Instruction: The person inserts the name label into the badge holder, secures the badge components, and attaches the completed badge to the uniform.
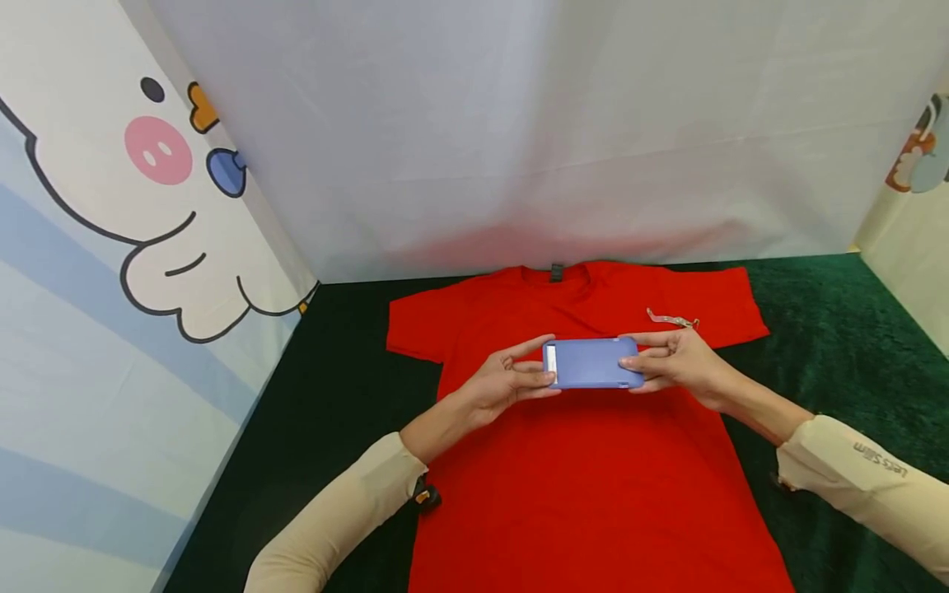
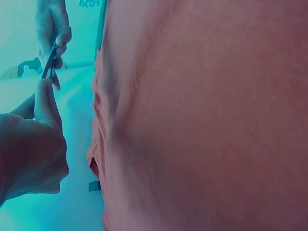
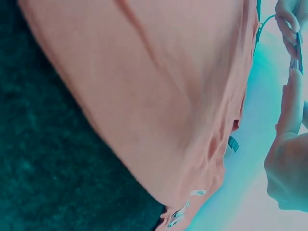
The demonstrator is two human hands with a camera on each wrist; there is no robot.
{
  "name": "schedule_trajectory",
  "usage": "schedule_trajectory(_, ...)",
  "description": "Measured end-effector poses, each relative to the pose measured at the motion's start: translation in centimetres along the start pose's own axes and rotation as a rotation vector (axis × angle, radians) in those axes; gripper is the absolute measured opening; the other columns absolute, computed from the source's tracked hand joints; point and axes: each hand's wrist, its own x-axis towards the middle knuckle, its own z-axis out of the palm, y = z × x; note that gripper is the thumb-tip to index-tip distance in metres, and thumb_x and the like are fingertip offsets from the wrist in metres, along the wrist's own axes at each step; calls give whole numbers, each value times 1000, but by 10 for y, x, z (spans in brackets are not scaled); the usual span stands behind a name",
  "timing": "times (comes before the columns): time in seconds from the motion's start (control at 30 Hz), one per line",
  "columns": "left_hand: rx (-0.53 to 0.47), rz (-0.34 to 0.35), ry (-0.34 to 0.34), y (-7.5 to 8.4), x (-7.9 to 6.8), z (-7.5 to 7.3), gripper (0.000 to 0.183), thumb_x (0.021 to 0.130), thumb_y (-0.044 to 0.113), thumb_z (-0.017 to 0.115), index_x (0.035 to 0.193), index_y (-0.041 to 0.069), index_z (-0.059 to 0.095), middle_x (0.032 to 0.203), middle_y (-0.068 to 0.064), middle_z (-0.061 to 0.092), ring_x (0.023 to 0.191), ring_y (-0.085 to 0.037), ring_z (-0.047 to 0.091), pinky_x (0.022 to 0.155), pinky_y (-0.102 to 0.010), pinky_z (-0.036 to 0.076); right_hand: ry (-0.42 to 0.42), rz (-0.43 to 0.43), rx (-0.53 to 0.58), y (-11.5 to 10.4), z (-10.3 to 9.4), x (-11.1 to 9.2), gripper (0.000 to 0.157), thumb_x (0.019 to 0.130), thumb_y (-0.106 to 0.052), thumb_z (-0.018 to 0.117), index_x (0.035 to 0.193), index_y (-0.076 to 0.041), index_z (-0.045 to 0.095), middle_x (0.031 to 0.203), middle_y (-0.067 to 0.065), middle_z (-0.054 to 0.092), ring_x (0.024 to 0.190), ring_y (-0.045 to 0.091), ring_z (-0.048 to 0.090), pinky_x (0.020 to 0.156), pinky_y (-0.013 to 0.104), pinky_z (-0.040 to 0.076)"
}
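Both hands hold a flat, blue-violet rectangular case (image 1: 589,364) above a red T-shirt (image 1: 578,461); its exact kind is not clear. A white strip runs along its left end. My left hand (image 1: 504,383) pinches that end between thumb and fingers, while my right hand (image 1: 678,366) grips the opposite end, thumb on the face. Seen edge-on in the left wrist view, the case (image 2: 49,61) looks thin. The T-shirt lies spread with its collar away from me. On it, just beyond my right hand, is a narrow silvery strip (image 1: 673,319).
Dark green cloth (image 1: 830,362) covers the table under the shirt. A pale curtain (image 1: 556,123) stands along the back edge, and a wall panel with a cartoon print (image 1: 111,346) rises at the left. Another pale panel (image 1: 908,255) borders the right side.
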Motion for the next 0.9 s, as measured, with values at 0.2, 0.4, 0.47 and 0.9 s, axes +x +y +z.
schedule_trajectory(0.2, 8, 2, -15, -2, -2, -3, 60, 100, -5, 57, 155, 19, 47, 97, -8, 67, 97, -19, 72, 103, -49, 50, -9, 11, 12, 2, 8, 2, 67, 100, -10, 65, 153, 12, 31, 129, 16, 69, 91, 10, 76, 80, 34, 63)
schedule_trajectory(0.4, 34, 2, -37, -3, -7, -7, 61, 101, -5, 56, 156, 18, 45, 95, -6, 68, 95, -16, 72, 104, -49, 50, -88, -6, 23, 3, 10, 0, 69, 102, -13, 63, 157, 9, 26, 131, 8, 69, 99, 11, 74, 85, 35, 63)
schedule_trajectory(0.47, 35, 5, -39, -2, -8, -9, 61, 101, -4, 56, 156, 18, 44, 106, -8, 67, 99, -18, 70, 105, -49, 49, -159, -10, 55, 4, 7, 0, 69, 104, -12, 58, 159, 6, 20, 136, 4, 64, 106, 12, 72, 91, 38, 61)
schedule_trajectory(0.9, 141, 51, -159, 3, -13, -19, 68, 99, -7, 57, 159, 19, 39, 143, -24, 59, 102, -15, 72, 97, -27, 58, -440, -8, 391, 11, -9, 2, 61, 109, -3, 41, 165, -16, 20, 146, -5, 53, 127, 17, 62, 109, 42, 48)
